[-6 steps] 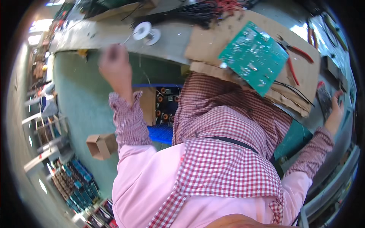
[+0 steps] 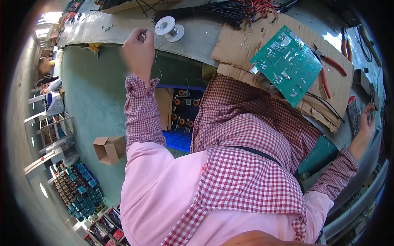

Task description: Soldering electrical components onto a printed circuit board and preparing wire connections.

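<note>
At the bench's front edge my left hand [image 2: 140, 51] is raised with its fingers curled closed, right beside a white spool of solder wire [image 2: 175, 33]. A thin silvery strand seems to run from the spool to these fingers, and another loop hangs below the bench edge. Far to the right, my right hand [image 2: 366, 121] has its fingers closed round something slim and dark, too small to name. It is near a grey block-shaped holder [image 2: 363, 82]. A green circuit board [image 2: 287, 65], solder joints facing up, lies tilted on cardboard [image 2: 234, 45] between my hands.
Red-handled cutters [image 2: 328, 69] lie right of the board. Behind are a bundle of black cables [image 2: 201, 13] and red wires [image 2: 262, 8]. A blue crate [image 2: 178, 140] with coil parts is under the bench; an open cardboard box [image 2: 108, 150] sits on the floor.
My left hand has moved slightly up and right, closer to the spool, and is less blurred. The whole view has shifted a little. My right hand stays in about the same place.
</note>
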`<state>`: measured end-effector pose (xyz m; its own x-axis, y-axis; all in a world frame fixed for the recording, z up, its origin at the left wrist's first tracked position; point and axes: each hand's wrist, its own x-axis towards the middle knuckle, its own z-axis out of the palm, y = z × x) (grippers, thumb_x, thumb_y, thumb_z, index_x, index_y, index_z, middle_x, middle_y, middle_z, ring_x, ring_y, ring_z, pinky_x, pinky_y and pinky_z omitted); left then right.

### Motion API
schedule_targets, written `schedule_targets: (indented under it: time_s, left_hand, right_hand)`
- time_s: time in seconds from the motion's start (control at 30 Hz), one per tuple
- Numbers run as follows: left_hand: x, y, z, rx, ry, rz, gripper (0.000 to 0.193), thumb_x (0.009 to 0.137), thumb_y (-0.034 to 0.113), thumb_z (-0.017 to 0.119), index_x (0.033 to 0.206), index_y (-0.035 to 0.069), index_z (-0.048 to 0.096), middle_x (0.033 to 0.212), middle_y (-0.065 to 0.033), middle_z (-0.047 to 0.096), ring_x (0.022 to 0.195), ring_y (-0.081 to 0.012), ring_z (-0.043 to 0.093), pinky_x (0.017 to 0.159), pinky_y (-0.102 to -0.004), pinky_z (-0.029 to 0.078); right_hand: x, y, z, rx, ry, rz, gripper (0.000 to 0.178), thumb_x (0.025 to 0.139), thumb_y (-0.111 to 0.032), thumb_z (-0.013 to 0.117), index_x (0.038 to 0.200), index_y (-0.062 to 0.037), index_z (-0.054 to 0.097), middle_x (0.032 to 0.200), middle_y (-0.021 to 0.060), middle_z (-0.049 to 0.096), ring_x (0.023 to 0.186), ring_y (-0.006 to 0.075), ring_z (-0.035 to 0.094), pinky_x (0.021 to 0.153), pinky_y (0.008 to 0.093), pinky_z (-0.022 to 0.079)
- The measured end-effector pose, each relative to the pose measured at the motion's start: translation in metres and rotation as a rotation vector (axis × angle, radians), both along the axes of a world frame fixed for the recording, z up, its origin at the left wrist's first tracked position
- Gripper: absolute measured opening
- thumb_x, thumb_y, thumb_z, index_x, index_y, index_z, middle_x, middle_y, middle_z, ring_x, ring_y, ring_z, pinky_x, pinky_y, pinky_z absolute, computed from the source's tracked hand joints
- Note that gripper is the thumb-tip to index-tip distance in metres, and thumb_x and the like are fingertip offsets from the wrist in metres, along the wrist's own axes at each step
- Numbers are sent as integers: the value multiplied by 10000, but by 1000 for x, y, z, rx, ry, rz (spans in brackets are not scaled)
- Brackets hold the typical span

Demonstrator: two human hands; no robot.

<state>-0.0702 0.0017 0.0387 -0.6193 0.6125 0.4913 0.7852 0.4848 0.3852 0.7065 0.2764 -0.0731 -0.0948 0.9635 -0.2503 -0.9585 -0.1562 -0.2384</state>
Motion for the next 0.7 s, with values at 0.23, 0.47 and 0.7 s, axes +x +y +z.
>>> schedule_targets:
  time_s: [0.23, 0.47, 0.7]
  left_hand:
    - [-41, 31, -32, -166, 123, -149, 223, 840, 211, 600, 938, 22, 664, 943, -212, 627, 921, -378, 593, 809, -427, 465]
    - [-8, 46, -61, -159, 228, -257, 589, 927, 377, 502, 1381, 30, 359, 1395, -242, 357, 1309, -382, 323, 1059, -479, 275]
    - [11, 44, -51, -182, 195, -235, 698, 928, 524, 447, 1435, 67, 303, 1472, -194, 296, 1395, -379, 193, 1072, -592, 173]
  right_hand:
    - [-157, -72, 78, 235, -597, 109, 285, 940, -87, 481, 1124, 107, 583, 1154, 187, 611, 1007, 238, 613, 907, 328, 503]
    - [-278, -97, 99, 789, -2361, 225, 391, 929, -257, 572, 1276, -78, 563, 1202, 117, 609, 1040, 213, 612, 925, 305, 465]
    - [-322, -85, 135, 918, -2691, 743, 650, 737, -513, 691, 1179, -55, 562, 1117, 250, 538, 1108, 406, 453, 1000, 438, 336]
